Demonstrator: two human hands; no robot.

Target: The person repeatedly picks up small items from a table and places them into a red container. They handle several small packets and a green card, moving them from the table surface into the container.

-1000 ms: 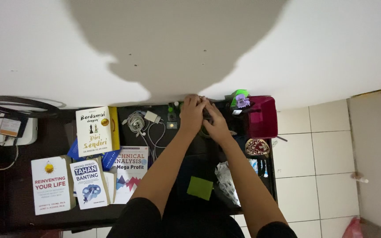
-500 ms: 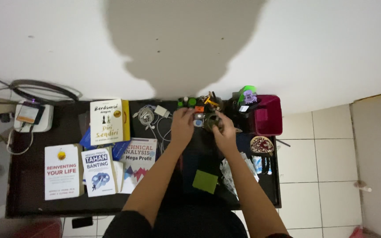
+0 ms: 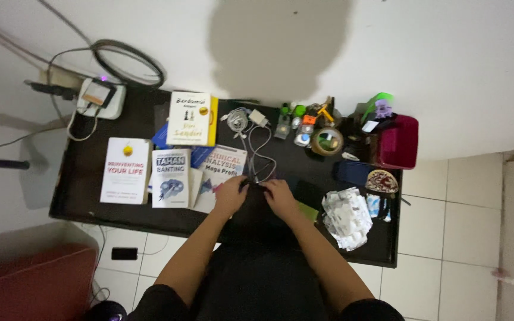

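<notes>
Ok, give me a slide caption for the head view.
Both hands, left hand and right hand, meet at white cables on a cluttered dark desk beside books.

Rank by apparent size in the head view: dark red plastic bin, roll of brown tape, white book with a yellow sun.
1. White book with a yellow sun
2. Dark red plastic bin
3. Roll of brown tape

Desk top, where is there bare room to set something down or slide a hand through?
Bare dark desk shows left of the white book, below the charger box. A smaller gap lies between the white cable and the tape roll. The back right by the red bin is crowded; both hands fill the front middle.
</notes>
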